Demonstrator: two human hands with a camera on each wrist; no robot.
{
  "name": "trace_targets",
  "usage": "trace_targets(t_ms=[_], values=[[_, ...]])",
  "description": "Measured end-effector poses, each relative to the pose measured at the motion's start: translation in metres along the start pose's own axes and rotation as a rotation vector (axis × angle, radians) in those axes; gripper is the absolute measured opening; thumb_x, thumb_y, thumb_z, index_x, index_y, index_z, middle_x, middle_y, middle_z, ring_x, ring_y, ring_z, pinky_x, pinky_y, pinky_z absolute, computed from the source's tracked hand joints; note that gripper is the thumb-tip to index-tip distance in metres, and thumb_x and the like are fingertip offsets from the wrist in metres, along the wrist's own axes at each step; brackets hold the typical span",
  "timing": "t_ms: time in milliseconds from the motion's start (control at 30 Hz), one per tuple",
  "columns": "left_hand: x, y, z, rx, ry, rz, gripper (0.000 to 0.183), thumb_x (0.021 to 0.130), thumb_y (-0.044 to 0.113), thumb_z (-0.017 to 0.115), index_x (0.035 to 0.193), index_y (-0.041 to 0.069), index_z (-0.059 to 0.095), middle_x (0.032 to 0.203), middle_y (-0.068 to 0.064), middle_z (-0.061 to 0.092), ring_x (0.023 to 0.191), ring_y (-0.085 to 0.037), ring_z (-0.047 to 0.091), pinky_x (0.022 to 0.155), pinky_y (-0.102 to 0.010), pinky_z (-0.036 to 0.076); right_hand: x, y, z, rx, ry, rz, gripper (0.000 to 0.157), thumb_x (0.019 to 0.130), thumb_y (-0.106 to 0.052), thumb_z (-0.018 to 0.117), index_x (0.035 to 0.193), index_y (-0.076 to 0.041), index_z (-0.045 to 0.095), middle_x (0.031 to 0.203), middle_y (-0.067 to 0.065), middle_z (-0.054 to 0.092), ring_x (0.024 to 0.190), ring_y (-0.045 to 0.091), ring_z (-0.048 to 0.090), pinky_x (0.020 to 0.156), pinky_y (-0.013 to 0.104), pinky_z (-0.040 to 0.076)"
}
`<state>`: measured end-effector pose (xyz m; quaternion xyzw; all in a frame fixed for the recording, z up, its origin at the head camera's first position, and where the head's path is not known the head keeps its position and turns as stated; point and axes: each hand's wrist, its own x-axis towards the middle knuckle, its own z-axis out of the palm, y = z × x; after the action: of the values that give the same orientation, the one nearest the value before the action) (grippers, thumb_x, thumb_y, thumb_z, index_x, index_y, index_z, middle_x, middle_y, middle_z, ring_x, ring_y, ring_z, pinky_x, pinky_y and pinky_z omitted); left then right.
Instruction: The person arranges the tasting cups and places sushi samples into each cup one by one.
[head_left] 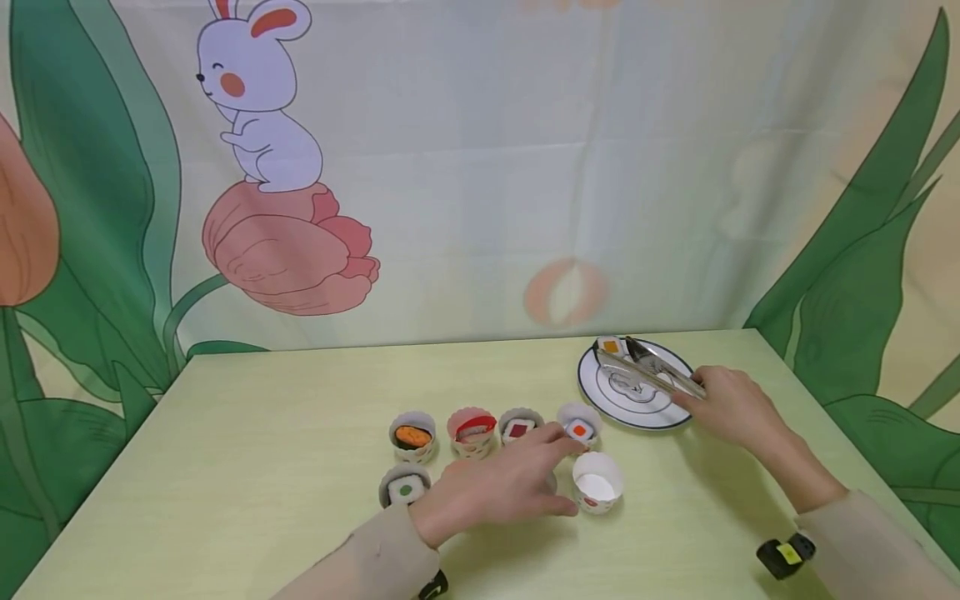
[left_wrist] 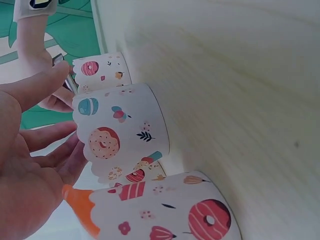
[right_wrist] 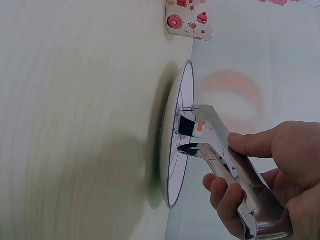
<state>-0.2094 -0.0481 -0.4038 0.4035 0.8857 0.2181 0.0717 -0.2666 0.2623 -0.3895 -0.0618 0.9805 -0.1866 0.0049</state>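
My right hand (head_left: 738,408) holds metal tongs (right_wrist: 235,167) over the white plate (head_left: 600,396) with a dark blue rim. Between the tong tips is a toy sushi roll (head_left: 611,346) with an orange-yellow centre, at the plate's far side. Fingers loosely spread, my left hand (head_left: 506,479) reaches over the printed paper cups. Its fingertips are right at the scalloped rim of one cup (left_wrist: 122,125) in the left wrist view. Just right of this hand stands a cup (head_left: 597,487) showing its bare white inside. An orange sushi topping (left_wrist: 82,205) pokes from a cup mostly hidden by the hand in the head view.
Behind the left hand, a row of cups holds an orange-topped sushi (head_left: 413,437), a red-topped one (head_left: 476,428) and rolls with dark red (head_left: 517,429) and orange-red (head_left: 580,429) centres. A green-centred roll (head_left: 406,488) sits nearer. A printed curtain (head_left: 465,167) hangs beyond the table (head_left: 262,467).
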Motion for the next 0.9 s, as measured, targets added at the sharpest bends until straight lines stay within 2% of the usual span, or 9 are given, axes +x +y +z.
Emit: trace_targets(t_ms=[367, 667, 900], values=[[0.007, 0.002, 0.001, 0.014, -0.026, 0.01, 0.067, 0.09, 0.029, 0.083, 0.145, 0.004, 0.055, 0.142, -0.006, 0.053, 0.123, -0.01, 0.051, 0.103, -0.022, 0.043, 0.01, -0.005, -0.001, 0.006, -0.013, 0.012, 0.048, 0.098, -0.029, 0.067, 0.116, 0.015, 0.062, 0.08, 0.009, 0.057, 0.071, 0.023, 0.053, 0.055, 0.033, 0.039], [0.01, 0.001, 0.005, 0.018, -0.038, -0.016, 0.069, 0.09, 0.031, 0.083, 0.146, 0.005, 0.053, 0.146, -0.007, 0.051, 0.128, -0.011, 0.05, 0.106, -0.024, 0.041, 0.012, -0.009, 0.001, -0.078, 0.001, 0.011, 0.043, 0.099, -0.026, 0.067, 0.114, 0.013, 0.063, 0.08, 0.011, 0.058, 0.067, 0.023, 0.052, 0.053, 0.033, 0.04], [0.013, 0.002, 0.007, 0.051, -0.02, -0.006, 0.065, 0.089, 0.031, 0.084, 0.142, 0.005, 0.057, 0.141, -0.005, 0.055, 0.123, -0.01, 0.054, 0.104, -0.023, 0.042, 0.011, -0.011, 0.003, -0.103, 0.01, 0.01, 0.038, 0.099, -0.024, 0.067, 0.108, 0.012, 0.063, 0.08, 0.011, 0.059, 0.067, 0.024, 0.053, 0.054, 0.034, 0.041]])
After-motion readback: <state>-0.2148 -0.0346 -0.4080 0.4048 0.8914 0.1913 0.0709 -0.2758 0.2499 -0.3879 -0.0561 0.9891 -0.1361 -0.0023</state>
